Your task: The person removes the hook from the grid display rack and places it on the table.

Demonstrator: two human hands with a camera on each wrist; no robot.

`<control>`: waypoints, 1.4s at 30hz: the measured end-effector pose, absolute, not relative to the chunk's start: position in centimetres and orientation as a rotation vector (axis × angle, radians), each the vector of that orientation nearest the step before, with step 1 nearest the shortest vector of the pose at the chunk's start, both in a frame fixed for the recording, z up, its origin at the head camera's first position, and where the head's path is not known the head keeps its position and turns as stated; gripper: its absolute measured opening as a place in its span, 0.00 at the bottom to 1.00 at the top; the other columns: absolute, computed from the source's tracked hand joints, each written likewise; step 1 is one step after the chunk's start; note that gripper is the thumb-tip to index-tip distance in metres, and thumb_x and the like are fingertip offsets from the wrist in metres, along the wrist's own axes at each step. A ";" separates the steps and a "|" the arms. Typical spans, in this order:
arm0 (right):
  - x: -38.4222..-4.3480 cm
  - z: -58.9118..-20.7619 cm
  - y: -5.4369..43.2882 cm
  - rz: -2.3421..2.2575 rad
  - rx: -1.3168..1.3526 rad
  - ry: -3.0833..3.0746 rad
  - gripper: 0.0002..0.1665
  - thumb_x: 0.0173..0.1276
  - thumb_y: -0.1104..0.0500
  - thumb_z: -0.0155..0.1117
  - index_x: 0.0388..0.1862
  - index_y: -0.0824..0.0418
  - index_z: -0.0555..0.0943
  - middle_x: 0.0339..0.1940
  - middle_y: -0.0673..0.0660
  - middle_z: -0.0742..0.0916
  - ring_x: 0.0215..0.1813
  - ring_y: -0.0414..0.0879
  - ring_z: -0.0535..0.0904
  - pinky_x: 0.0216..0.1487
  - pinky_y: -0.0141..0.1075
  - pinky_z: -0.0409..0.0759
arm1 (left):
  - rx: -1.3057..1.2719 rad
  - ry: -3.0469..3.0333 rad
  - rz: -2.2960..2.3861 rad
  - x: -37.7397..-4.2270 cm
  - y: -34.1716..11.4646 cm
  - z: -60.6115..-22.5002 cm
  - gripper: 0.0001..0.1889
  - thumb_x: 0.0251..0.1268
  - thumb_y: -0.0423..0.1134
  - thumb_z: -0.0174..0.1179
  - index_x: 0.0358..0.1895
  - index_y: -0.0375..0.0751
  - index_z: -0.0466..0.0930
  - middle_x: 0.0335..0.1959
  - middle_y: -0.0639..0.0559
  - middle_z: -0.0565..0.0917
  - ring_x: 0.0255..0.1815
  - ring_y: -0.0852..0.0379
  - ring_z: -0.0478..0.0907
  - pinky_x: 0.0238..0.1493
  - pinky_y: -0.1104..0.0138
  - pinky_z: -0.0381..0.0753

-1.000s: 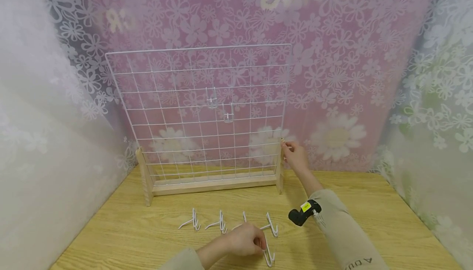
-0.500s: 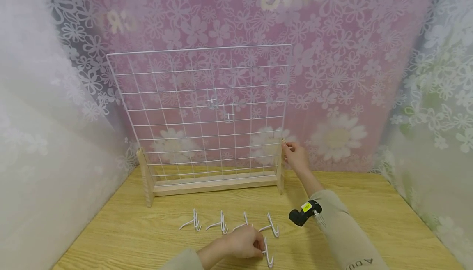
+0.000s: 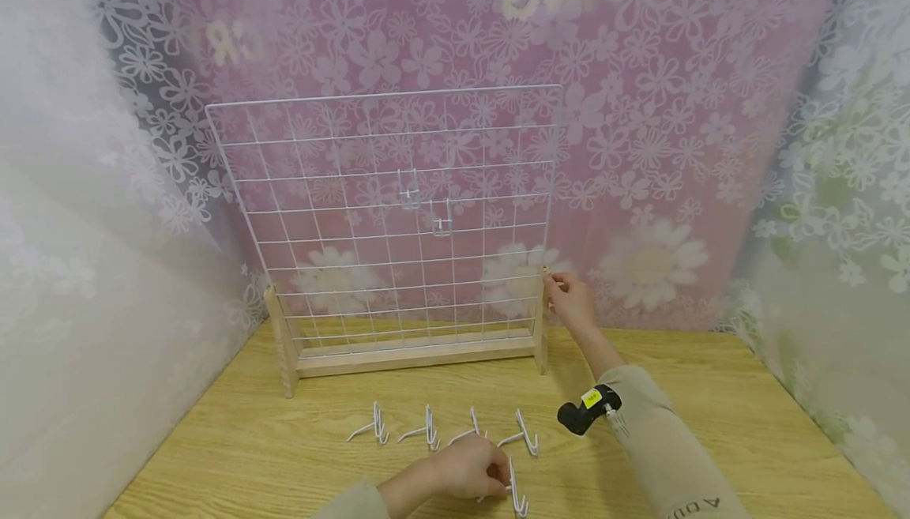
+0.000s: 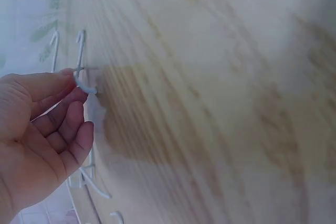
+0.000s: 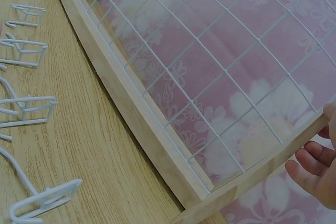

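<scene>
On the table's near side, my left hand (image 3: 471, 468) pinches a white wire hook (image 3: 517, 491) between thumb and finger. Its other fingers are loosely curled in the left wrist view, where the held hook (image 4: 80, 59) shows by the fingertips. My right hand (image 3: 572, 303) grips the top of the wooden right upright (image 3: 540, 329), which belongs to the stand of a white wire grid panel (image 3: 419, 262). In the right wrist view only some fingers (image 5: 307, 169) and the thumb show at that upright. Two hooks (image 3: 441, 223) hang on the grid near its middle.
Several more white wire hooks (image 3: 429, 428) lie in a row between the stand and my left hand; that hand partly covers one. The stand's wooden base bar (image 3: 419, 359) runs along the wood-grain table (image 3: 235, 432). Flowered curtains (image 3: 654, 148) enclose the back and sides.
</scene>
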State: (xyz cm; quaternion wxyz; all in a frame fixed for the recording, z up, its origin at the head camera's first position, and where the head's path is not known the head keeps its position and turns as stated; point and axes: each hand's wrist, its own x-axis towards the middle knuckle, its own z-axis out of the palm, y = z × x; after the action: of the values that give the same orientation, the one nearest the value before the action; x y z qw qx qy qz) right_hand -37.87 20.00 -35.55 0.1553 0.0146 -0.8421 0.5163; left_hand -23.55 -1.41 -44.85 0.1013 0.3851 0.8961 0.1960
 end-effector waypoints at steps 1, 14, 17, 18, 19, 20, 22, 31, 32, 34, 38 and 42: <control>-37.9 -35.6 20.0 1.483 0.046 -2.411 0.27 0.73 0.51 0.48 0.60 0.71 0.70 0.49 0.71 0.79 0.46 0.61 0.79 0.42 0.42 0.80 | 1.135 2.646 0.584 -23.6 -1.5 -44.8 0.04 0.55 0.38 0.66 0.25 0.49 0.81 0.19 0.69 0.73 0.23 0.74 0.67 0.28 0.79 0.68; -37.9 -35.7 20.0 1.522 0.031 -2.383 0.26 0.73 0.51 0.49 0.59 0.71 0.71 0.49 0.72 0.80 0.47 0.61 0.79 0.46 0.46 0.79 | 1.112 2.599 0.667 -24.4 -3.3 -43.5 0.04 0.59 0.38 0.62 0.27 0.47 0.81 0.20 0.67 0.71 0.22 0.71 0.66 0.25 0.77 0.69; -38.1 -36.0 20.1 1.520 0.052 -2.372 0.26 0.73 0.52 0.50 0.58 0.71 0.71 0.49 0.72 0.80 0.47 0.62 0.79 0.45 0.45 0.79 | 1.101 2.599 0.682 -24.5 -3.9 -43.0 0.04 0.60 0.37 0.61 0.28 0.46 0.80 0.19 0.66 0.71 0.21 0.71 0.65 0.25 0.77 0.69; -38.1 -36.0 20.1 1.519 0.055 -2.367 0.26 0.72 0.52 0.50 0.58 0.71 0.71 0.48 0.72 0.80 0.47 0.62 0.79 0.44 0.45 0.79 | 1.094 2.601 0.686 -24.6 -4.1 -42.8 0.04 0.60 0.37 0.61 0.28 0.46 0.80 0.20 0.66 0.71 0.22 0.71 0.65 0.25 0.76 0.69; -38.2 -36.1 20.2 1.518 0.059 -2.363 0.26 0.72 0.52 0.50 0.58 0.71 0.71 0.48 0.72 0.80 0.47 0.62 0.79 0.44 0.45 0.79 | 1.086 2.603 0.695 -24.6 -4.3 -42.7 0.04 0.60 0.37 0.61 0.28 0.46 0.81 0.20 0.66 0.72 0.21 0.70 0.66 0.25 0.76 0.69; -38.2 -36.2 20.2 1.517 0.061 -2.361 0.26 0.72 0.52 0.50 0.58 0.71 0.71 0.48 0.72 0.80 0.46 0.62 0.79 0.44 0.46 0.79 | 1.076 2.603 0.705 -24.7 -4.6 -42.6 0.04 0.60 0.37 0.60 0.29 0.46 0.81 0.20 0.66 0.72 0.21 0.70 0.66 0.25 0.76 0.69; -38.3 -36.2 20.3 1.509 0.066 -2.362 0.26 0.72 0.52 0.50 0.58 0.72 0.71 0.47 0.72 0.80 0.46 0.63 0.79 0.45 0.47 0.79 | 1.069 2.611 0.720 -24.9 -5.0 -42.4 0.04 0.61 0.38 0.60 0.29 0.46 0.81 0.20 0.66 0.72 0.21 0.70 0.65 0.25 0.76 0.69; -38.0 -35.6 19.8 1.538 0.054 -2.356 0.26 0.72 0.52 0.50 0.59 0.71 0.71 0.48 0.72 0.80 0.46 0.60 0.79 0.46 0.48 0.78 | 1.022 2.559 0.935 -25.9 -7.5 -40.2 0.07 0.65 0.38 0.57 0.34 0.39 0.81 0.20 0.57 0.77 0.18 0.69 0.67 0.21 0.74 0.68; -38.0 -35.5 19.7 1.539 0.052 -2.358 0.26 0.72 0.52 0.50 0.59 0.71 0.71 0.48 0.71 0.80 0.46 0.60 0.79 0.46 0.48 0.78 | 1.018 2.565 0.959 -26.1 -7.8 -39.8 0.07 0.65 0.38 0.56 0.34 0.39 0.81 0.20 0.55 0.78 0.18 0.68 0.67 0.21 0.74 0.68; -37.9 -35.4 19.7 1.540 0.053 -2.362 0.27 0.72 0.51 0.50 0.60 0.71 0.70 0.48 0.71 0.80 0.46 0.60 0.79 0.47 0.48 0.78 | 1.013 2.587 0.995 -26.4 -8.4 -39.1 0.07 0.66 0.39 0.56 0.34 0.39 0.81 0.20 0.54 0.78 0.19 0.67 0.68 0.21 0.73 0.68; -38.0 -35.4 19.8 1.507 0.058 -2.372 0.28 0.73 0.51 0.49 0.60 0.71 0.70 0.48 0.71 0.80 0.46 0.60 0.79 0.45 0.46 0.79 | 1.047 2.644 0.976 -26.9 -9.3 -38.0 0.08 0.67 0.39 0.55 0.37 0.40 0.80 0.20 0.58 0.77 0.18 0.67 0.69 0.20 0.73 0.67; -38.1 -35.8 19.9 1.456 0.035 -2.390 0.27 0.72 0.51 0.50 0.60 0.71 0.71 0.47 0.71 0.81 0.44 0.59 0.80 0.42 0.43 0.80 | 1.076 2.672 0.965 -26.9 -10.1 -37.1 0.07 0.67 0.38 0.55 0.39 0.39 0.80 0.20 0.61 0.76 0.17 0.67 0.68 0.19 0.72 0.68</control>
State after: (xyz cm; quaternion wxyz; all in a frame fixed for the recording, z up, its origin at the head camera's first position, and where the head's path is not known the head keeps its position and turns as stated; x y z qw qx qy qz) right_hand -38.05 19.93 -35.78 0.1708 0.0124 -0.8414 0.5126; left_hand -26.94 -10.14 -37.14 0.0519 0.3537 0.8784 0.3173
